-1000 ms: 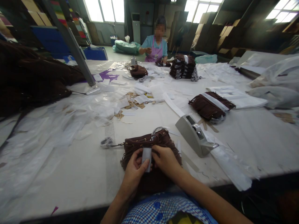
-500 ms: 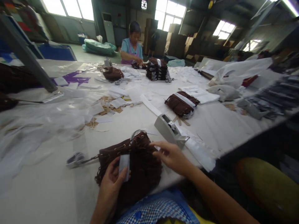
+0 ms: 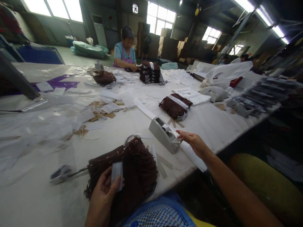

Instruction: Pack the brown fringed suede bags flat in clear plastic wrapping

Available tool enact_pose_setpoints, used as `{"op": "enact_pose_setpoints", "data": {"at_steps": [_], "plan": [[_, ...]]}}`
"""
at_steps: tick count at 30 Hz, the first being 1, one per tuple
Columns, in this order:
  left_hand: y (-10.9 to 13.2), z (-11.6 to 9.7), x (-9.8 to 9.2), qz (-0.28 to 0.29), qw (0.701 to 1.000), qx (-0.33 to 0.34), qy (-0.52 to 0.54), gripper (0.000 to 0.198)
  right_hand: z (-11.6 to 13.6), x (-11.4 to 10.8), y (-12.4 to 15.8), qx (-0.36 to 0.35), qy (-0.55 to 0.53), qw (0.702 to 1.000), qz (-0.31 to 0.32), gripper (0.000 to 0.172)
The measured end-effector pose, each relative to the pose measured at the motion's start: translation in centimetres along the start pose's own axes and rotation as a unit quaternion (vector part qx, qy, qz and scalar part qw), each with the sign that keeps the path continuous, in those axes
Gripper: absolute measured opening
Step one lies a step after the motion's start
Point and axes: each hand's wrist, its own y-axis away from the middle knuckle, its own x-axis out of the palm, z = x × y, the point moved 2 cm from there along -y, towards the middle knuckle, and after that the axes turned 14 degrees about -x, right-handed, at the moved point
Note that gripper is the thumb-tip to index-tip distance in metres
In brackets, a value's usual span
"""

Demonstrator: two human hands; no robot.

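A dark brown fringed bag (image 3: pixel 139 176) with metal eyelets lies on the table in front of me. Over its near left side, my left hand (image 3: pixel 104 186) grips a small whitish rectangular packet (image 3: pixel 117 176) between thumb and fingers. A strap runs from the bag leftward to a wrapped end (image 3: pixel 62 174). My right hand (image 3: pixel 193 141) is at the front end of a grey tape dispenser (image 3: pixel 163 134), its fingers stretched out by the cutting edge. Whether a piece of tape is at the fingertips is too small to tell.
Beyond the dispenser sits a brown fringed bundle (image 3: pixel 175 105) with a white band. Clear plastic bags (image 3: pixel 42 126) and paper tags (image 3: pixel 104 110) litter the left side. Across the table, a person (image 3: pixel 125 50) works beside stacked brown bundles (image 3: pixel 150 73). The table edge slants along the right.
My right hand has moved from the bag's right side to the front of the tape dispenser. My left hand still holds the packet over the bag. The view has shifted.
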Motion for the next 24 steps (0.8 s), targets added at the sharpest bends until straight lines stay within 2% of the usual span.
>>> {"op": "enact_pose_setpoints", "data": {"at_steps": [3, 5, 8, 10, 13, 17, 20, 24], "plan": [[-0.3, 0.1, -0.2, -0.003, 1.000, -0.021, -0.003, 0.080, 1.2, -1.0, 1.5, 0.014, -0.013, 0.998, -0.055, 0.039], [-0.4, 0.1, -0.4, -0.005, 1.000, -0.027, -0.002, 0.080, 1.2, -1.7, 2.5, 0.048, -0.012, 0.997, -0.053, 0.040], [-0.4, 0.2, -0.4, -0.012, 1.000, -0.025, -0.008, 0.077, -0.4, -2.1, 3.8, 0.107, -0.004, 0.994, -0.028, 0.042], [-0.3, 0.2, -0.4, -0.016, 1.000, -0.020, -0.011, 0.075, -2.1, -2.0, 4.3, 0.126, 0.001, 0.991, -0.033, 0.044], [-0.2, 0.5, -0.5, -0.018, 1.000, -0.013, -0.014, 0.072, -4.2, -1.4, 4.5, 0.111, 0.018, 0.991, -0.072, 0.049], [-0.4, 1.0, -0.8, -0.026, 1.000, -0.003, -0.016, 0.071, -4.2, -0.6, 5.0, 0.043, 0.160, 0.980, -0.112, 0.044], [-0.6, 1.6, -1.2, -0.025, 0.999, -0.007, -0.022, 0.066, -2.8, 0.5, 6.1, 0.016, 0.205, 0.976, -0.078, 0.039], [-0.4, 1.6, -1.2, -0.005, 1.000, 0.007, -0.014, 0.057, -0.2, 4.6, 7.4, -0.025, 0.132, 0.990, 0.052, 0.035]]}}
